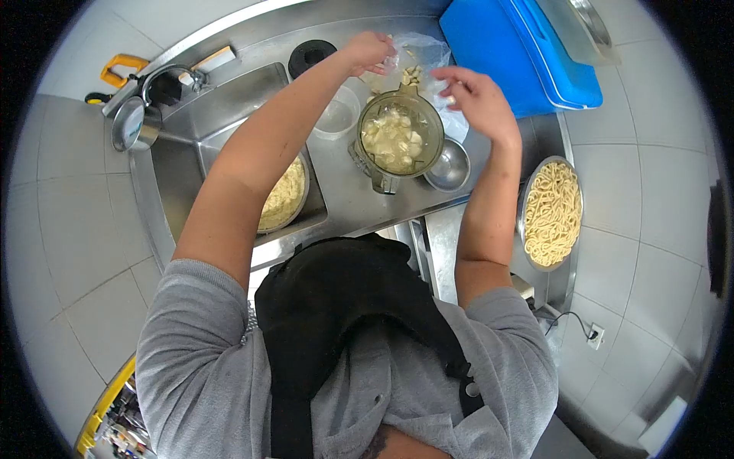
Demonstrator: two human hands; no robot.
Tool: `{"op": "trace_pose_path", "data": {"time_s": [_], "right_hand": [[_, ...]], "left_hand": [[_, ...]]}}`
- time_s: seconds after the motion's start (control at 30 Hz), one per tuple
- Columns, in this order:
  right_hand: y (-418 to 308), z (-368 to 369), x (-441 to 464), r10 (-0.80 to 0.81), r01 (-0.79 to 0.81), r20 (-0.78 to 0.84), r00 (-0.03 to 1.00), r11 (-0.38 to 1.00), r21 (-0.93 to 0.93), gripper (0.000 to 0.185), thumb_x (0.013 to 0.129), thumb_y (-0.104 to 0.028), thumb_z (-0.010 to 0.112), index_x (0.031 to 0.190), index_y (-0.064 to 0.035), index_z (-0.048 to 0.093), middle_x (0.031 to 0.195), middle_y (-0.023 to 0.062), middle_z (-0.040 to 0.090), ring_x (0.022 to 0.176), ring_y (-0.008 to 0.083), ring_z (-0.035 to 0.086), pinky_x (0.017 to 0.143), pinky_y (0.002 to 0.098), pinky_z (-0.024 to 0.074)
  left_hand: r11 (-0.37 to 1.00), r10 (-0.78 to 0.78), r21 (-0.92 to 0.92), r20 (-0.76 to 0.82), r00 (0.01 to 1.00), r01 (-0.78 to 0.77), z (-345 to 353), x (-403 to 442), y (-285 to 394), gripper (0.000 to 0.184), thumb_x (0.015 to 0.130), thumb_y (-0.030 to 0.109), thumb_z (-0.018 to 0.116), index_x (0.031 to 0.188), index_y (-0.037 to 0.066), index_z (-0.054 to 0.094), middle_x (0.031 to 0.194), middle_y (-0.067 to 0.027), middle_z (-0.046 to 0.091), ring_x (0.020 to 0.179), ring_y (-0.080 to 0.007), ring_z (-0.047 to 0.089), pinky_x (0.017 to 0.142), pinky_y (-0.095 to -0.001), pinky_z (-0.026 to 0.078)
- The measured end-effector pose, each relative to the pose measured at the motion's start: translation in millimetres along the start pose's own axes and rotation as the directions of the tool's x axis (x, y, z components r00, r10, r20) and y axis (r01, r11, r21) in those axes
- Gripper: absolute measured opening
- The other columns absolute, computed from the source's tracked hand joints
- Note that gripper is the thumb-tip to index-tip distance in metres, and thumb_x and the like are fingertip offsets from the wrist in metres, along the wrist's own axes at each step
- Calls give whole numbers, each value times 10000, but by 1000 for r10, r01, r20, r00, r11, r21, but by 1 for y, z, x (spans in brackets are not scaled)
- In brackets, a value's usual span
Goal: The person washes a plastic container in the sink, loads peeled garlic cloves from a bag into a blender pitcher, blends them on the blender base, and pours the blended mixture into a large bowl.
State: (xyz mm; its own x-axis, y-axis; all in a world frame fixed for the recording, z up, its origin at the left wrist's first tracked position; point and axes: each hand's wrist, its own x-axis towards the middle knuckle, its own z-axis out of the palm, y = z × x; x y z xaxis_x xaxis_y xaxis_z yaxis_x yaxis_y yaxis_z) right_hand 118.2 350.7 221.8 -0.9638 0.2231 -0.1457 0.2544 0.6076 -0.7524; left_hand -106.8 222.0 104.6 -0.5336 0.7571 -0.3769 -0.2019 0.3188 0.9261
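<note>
Nearest, a black apron [336, 306] is covering the front of a grey shirt [195, 336]. On the left, a bowl [306, 195] is sitting in the sink [245, 103], holding pale yellow, crumbly food [284, 197]. Toward the right end of the steel desk [340, 200], a metal bowl [523, 216] is holding thick noodles [553, 218]. Farther in, the blender jar [437, 147] is standing on the desk between the two arms, holding pale, clove-like pieces [394, 144]. A small steel bowl [453, 170] is sitting just beside it on the right, and a clear tub [339, 116] is standing near it on the left.

Beyond the jar's middle, the right hand [478, 99] is hanging with its fingers bent; whether they are gripping something small, I cannot tell. The left hand [369, 53] is hovering at the edge of a clear plastic bag [425, 50], its grip too unclear to tell. Loose cloves [411, 75] are lying just behind the jar. Farther off, a black round lid [311, 56] and a blue cooler [514, 53] are resting on the desk.
</note>
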Motion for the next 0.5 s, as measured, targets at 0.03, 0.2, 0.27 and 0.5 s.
{"op": "trace_pose_path", "data": {"time_s": [0.03,0.2,0.27,0.5], "right_hand": [[26,3,26,-12,6,-96,995,998,-64,369,926,-89,559,1277,-52,668,1193,158,710,988,338,703,862,437,564],[133,76,160,53,29,114,992,785,-618,381,879,-132,565,1230,-48,687,1107,193,730,1069,326,693,923,435,539],[175,103,188,-1,41,82,997,868,-494,401,892,-172,564,1266,-56,651,1156,190,700,1108,327,667,939,443,528],[256,161,222,-11,9,-1,1000,723,691,508,939,-312,560,1393,-85,527,1328,179,594,1244,332,574,997,469,491]], "left_hand": [[999,36,-29,-14,999,-37,4,1,-2,370,934,232,685,1252,53,620,1054,-34,645,922,-163,636,828,-358,584],[967,241,-111,95,966,-230,18,-8,11,367,977,145,625,1341,103,596,1047,-15,625,983,-143,618,841,-354,576],[956,280,-125,108,954,-266,24,-16,18,377,982,133,620,1357,116,593,1043,-9,618,994,-137,611,845,-349,572],[919,373,-228,235,898,-322,11,-32,21,378,990,129,621,1364,91,586,1117,-15,631,991,-136,615,898,-361,576]]}}
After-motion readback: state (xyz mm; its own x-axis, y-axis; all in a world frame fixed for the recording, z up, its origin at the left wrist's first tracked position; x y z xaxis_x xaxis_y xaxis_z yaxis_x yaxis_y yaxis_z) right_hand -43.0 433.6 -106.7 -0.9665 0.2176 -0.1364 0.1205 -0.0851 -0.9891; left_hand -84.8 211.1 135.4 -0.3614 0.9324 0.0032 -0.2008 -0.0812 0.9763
